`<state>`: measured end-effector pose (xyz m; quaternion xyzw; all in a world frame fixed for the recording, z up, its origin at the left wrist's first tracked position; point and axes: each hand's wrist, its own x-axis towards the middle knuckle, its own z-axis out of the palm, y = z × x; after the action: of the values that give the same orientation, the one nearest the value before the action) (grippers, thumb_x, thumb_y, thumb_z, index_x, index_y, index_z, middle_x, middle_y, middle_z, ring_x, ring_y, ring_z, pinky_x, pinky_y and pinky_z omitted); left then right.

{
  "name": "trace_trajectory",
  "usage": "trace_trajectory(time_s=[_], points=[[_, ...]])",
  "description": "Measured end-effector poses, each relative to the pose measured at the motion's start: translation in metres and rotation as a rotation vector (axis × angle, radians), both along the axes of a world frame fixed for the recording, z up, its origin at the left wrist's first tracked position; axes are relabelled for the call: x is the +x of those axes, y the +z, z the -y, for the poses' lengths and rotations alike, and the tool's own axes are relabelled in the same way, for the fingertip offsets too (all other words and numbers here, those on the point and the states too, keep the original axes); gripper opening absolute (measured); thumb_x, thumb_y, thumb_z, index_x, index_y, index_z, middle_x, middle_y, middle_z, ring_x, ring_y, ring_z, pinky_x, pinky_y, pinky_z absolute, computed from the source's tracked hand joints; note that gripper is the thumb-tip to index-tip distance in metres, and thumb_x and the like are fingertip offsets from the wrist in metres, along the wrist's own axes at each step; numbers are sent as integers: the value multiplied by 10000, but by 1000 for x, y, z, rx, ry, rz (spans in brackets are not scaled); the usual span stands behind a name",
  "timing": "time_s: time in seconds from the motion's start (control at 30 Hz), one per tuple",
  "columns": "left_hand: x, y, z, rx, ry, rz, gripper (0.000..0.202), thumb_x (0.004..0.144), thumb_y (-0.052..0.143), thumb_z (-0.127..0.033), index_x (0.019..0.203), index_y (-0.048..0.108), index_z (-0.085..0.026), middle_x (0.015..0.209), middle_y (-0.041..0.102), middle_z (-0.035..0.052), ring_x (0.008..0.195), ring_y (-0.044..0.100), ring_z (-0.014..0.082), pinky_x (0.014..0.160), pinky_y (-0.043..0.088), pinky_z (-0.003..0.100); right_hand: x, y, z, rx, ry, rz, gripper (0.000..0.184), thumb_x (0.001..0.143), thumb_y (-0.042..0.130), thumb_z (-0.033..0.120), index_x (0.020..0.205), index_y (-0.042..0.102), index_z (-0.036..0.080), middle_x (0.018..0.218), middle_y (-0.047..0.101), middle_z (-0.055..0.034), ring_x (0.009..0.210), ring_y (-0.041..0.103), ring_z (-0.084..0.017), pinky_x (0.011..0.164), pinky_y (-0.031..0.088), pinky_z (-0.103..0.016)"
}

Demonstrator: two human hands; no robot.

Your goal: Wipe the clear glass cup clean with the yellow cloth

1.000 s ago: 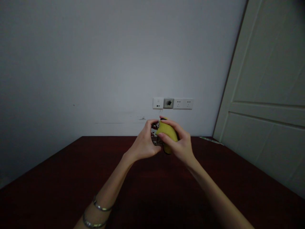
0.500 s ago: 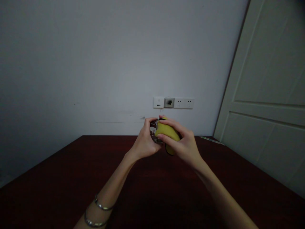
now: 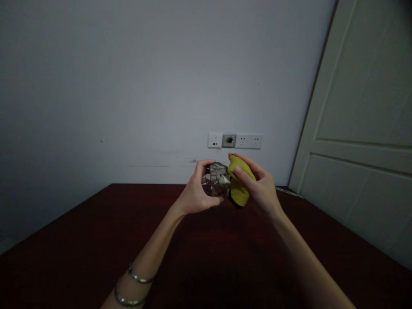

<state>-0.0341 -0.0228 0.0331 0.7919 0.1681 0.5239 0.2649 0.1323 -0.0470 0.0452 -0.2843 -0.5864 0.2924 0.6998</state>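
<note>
Between the thumb and fingers of my left hand (image 3: 197, 192) is a clear, faceted glass object (image 3: 216, 180), round in outline; its exact kind cannot be made out. My right hand (image 3: 262, 189) grips a folded yellow-green cloth (image 3: 240, 182) with a dark edge, thumb on the near side. The cloth is right beside the glass object's right side; whether they touch I cannot tell. Both hands are raised above the dark red table. Two silver bangles (image 3: 128, 302) circle my left forearm.
The dark red tabletop (image 3: 206, 253) reaches back to a pale wall (image 3: 154, 86). Wall sockets (image 3: 249, 141) and a switch plate sit just above the hands. A light panelled door (image 3: 363, 128) stands at the right. A thin pale strip (image 3: 289, 192) lies near the table's far right edge.
My right hand has moved right with the cloth, off the front of the glass object, which now shows more fully. My left hand has kept its hold in nearly the same place.
</note>
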Motion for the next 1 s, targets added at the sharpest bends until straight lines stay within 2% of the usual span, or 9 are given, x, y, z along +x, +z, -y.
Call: trace_trajectory(time_s=[0.17, 0.3, 0.4, 0.53, 0.63, 0.77, 0.9, 1.0], points=[[0, 1, 0, -67, -76, 29, 785, 559, 737, -71, 1205, 315, -218, 1152, 499, 91, 947, 577, 196, 778, 507, 312, 3, 3, 7, 129, 63, 244, 379, 698, 737, 338, 1071, 677, 301, 1227, 636, -4, 1110, 593, -215, 971, 465, -376], [2, 5, 2, -65, -86, 29, 794, 531, 730, -39, 1188, 322, -222, 1126, 491, 70, 947, 566, 190, 763, 499, 287, -4, 3, 7, 75, 24, 141, 397, 731, 707, 365, 1115, 659, 277, 1185, 661, -30, 1043, 628, -219, 921, 498, -381], [1, 6, 4, -69, -107, 37, 785, 523, 732, -40, 1172, 327, -217, 1120, 491, 65, 950, 562, 187, 756, 495, 272, -5, 2, 5, 30, 59, 65, 411, 749, 690, 377, 1142, 644, 266, 1199, 652, -44, 1026, 638, -226, 890, 516, -391], [-1, 5, 4, -93, -108, 78, 783, 519, 721, -29, 1170, 329, -216, 1124, 489, 62, 939, 566, 175, 732, 495, 251, -2, 3, 8, 95, 121, 213, 379, 691, 747, 339, 1062, 686, 293, 1236, 631, -11, 1117, 594, -232, 974, 466, -390], [0, 4, 4, -91, -109, 83, 769, 516, 696, -8, 1163, 335, -217, 1116, 491, 60, 933, 571, 173, 727, 494, 248, 0, 4, 7, 101, 86, 221, 372, 703, 737, 349, 1067, 686, 290, 1224, 638, -12, 1125, 589, -231, 995, 448, -397], [2, 2, 2, -98, -122, 50, 785, 514, 691, -1, 1170, 326, -231, 1125, 490, 59, 917, 576, 172, 710, 496, 246, -1, 3, 4, 17, 42, 122, 422, 742, 693, 397, 1133, 655, 245, 1143, 682, -56, 1028, 639, -240, 919, 500, -418], [-2, -1, -2, -119, -82, 25, 803, 532, 679, -9, 1208, 306, -231, 1147, 487, 74, 915, 581, 179, 706, 504, 255, -1, 4, 7, 62, 49, 238, 391, 706, 725, 377, 1078, 683, 265, 1193, 656, -40, 1109, 602, -242, 996, 447, -428], [-7, -1, -2, -101, -37, -23, 838, 554, 666, -25, 1272, 281, -220, 1209, 477, 101, 989, 571, 208, 775, 507, 293, -1, 6, 9, 90, 11, 302, 381, 706, 717, 391, 1064, 691, 262, 1198, 652, -41, 1112, 600, -243, 995, 448, -429]])
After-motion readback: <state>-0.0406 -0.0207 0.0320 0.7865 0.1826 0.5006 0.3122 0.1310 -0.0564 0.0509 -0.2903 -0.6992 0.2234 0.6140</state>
